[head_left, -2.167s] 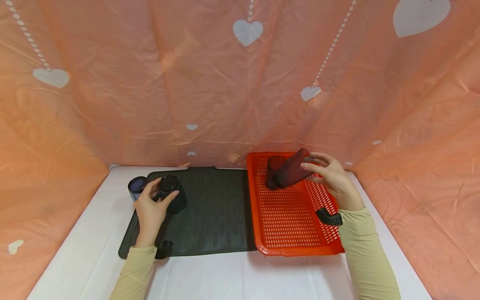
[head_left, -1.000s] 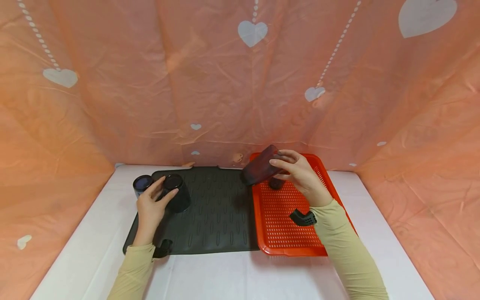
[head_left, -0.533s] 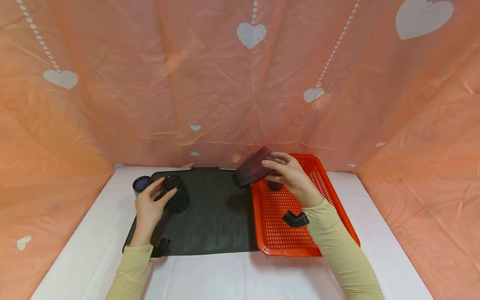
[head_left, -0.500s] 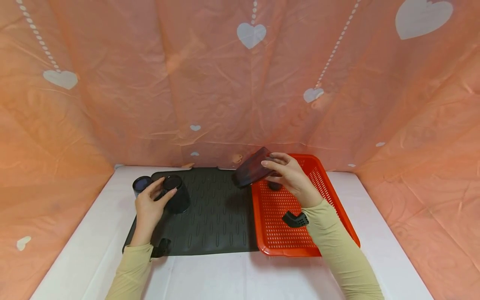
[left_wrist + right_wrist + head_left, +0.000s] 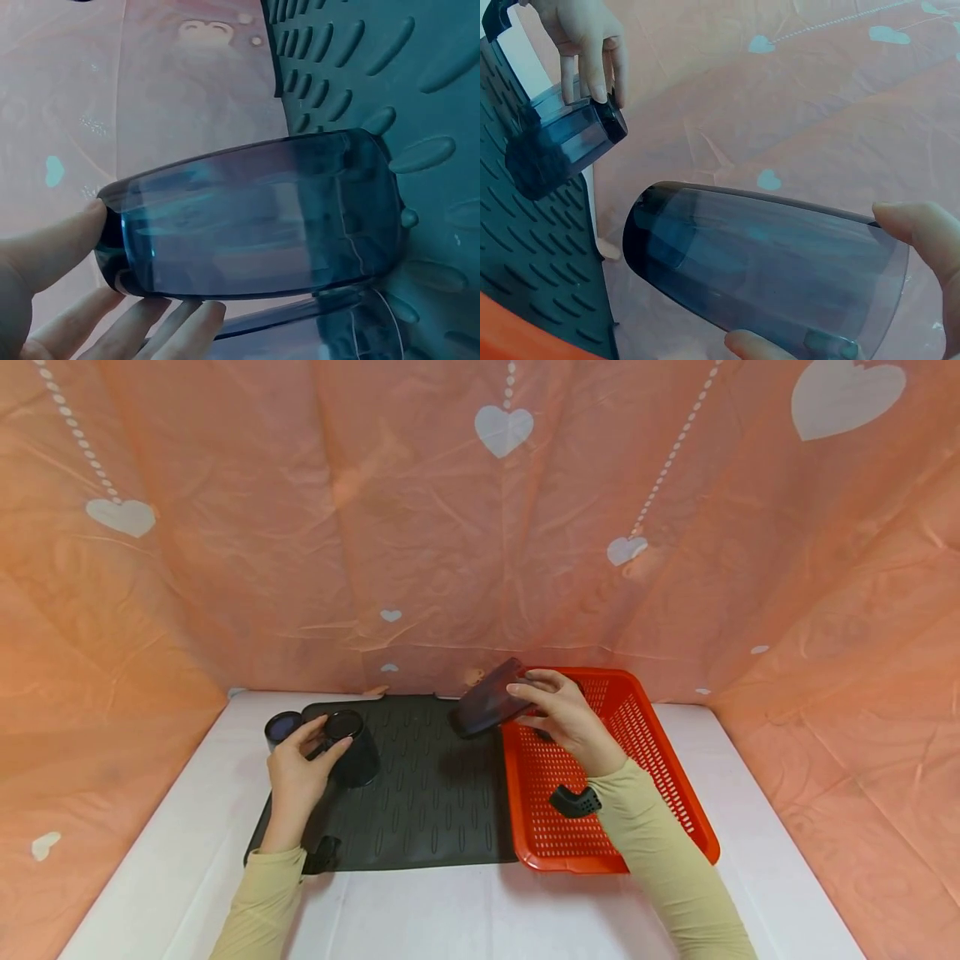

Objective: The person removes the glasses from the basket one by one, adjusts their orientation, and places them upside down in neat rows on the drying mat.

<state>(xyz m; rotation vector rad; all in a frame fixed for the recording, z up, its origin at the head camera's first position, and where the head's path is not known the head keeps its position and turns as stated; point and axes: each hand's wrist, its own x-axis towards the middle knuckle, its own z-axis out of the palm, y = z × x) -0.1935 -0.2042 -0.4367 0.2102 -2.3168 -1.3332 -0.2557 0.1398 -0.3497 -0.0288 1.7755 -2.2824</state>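
A translucent dark-purple tumbler point(image 5: 486, 703) hangs tilted over the far right corner of the ribbed black mat point(image 5: 442, 810), its long axis running from the fingers of the right hand point(image 5: 566, 718) down leftward to its base. That nearer hand pinches the rim end, thumb spread from fingers; the left hand point(image 5: 297, 777), well apart, grips an upturned dark-blue tumbler point(image 5: 357, 762) near the far left corner.

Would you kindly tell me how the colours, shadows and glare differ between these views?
Head: warm light, soft shadows on the table before the basket; left wrist: blue-green cast, small glints on the nearer cup; right wrist: similarly cool cast, the basket's edge looking blurred at lower left.
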